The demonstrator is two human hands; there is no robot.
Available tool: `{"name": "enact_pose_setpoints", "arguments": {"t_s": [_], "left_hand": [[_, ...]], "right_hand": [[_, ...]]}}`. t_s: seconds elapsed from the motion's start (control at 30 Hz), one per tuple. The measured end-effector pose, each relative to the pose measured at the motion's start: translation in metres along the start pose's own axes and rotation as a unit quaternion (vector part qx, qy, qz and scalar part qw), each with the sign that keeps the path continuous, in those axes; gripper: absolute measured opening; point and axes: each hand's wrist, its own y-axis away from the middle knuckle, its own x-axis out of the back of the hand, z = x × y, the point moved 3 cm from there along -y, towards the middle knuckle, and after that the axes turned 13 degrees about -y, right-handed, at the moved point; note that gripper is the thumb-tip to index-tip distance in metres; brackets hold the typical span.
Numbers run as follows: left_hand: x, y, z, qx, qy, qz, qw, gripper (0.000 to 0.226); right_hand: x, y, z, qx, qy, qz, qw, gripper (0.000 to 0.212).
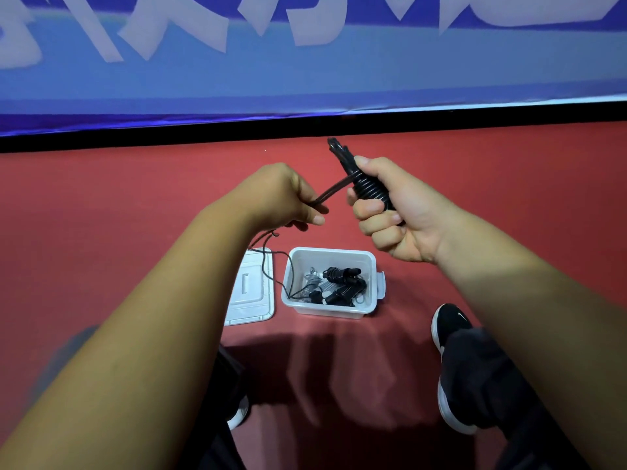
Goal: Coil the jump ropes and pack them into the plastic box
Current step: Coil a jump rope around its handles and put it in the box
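**Head view: a rope being wound round its handles above the open box**

Head view showed the coiling step under way. The right hand had its fingers wrapped round a black jump rope, several turns already lying on the handles. The left hand pinched the cord just beside it, pulled taut. Slack cord trailed down over the lid and into the plastic box, which stood on the red floor and held other coiled ropes.

The next move likely called for more turns, taking up that slack without snagging the box rim. Room in the box's left half looked free. A shoe stood near its right corner, and the banner closed off the far side.
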Motion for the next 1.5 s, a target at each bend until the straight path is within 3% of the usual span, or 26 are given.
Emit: {"name": "enact_pose_setpoints", "arguments": {"t_s": [0.2,0.33,0.47,0.67,0.87,1.0,1.17,1.33,1.5], "left_hand": [[-0.008,-0.002,0.005,0.0,0.02,-0.021,1.0,0.003],[-0.009,-0.005,0.009,-0.033,0.004,-0.006,0.999,0.029],[-0.005,-0.001,0.011,-0.064,0.143,-0.038,0.987,0.014],[0.001,0.0,0.02,-0.063,0.184,-0.012,0.981,0.019],[0.016,0.001,0.027,-0.122,-0.029,0.115,0.985,0.018],[0.015,0.003,0.028,-0.165,-0.156,0.081,0.971,0.022],[0.006,0.005,0.016,-0.093,-0.115,-0.018,0.989,0.031],[0.001,-0.002,0.011,-0.032,-0.176,0.046,0.983,0.004],[-0.005,-0.006,0.015,-0.007,-0.089,0.074,0.993,0.017]], "right_hand": [[-0.005,0.007,0.011,-0.076,0.018,-0.1,0.992,0.057],[-0.005,0.01,0.023,-0.173,0.011,-0.227,0.958,0.065],[-0.005,0.011,0.038,-0.238,0.017,-0.28,0.93,0.069],[0.0,0.005,0.045,-0.231,0.129,-0.187,0.946,0.048],[0.016,-0.01,0.036,-0.126,0.214,0.014,0.968,0.012],[0.029,-0.023,0.023,-0.023,0.198,0.107,0.974,0.026],[0.033,-0.028,0.014,0.053,0.149,0.125,0.98,0.033],[0.019,-0.023,0.013,0.061,0.098,0.058,0.992,0.019],[0.015,-0.019,0.008,0.085,0.042,0.075,0.993,0.058]]}}
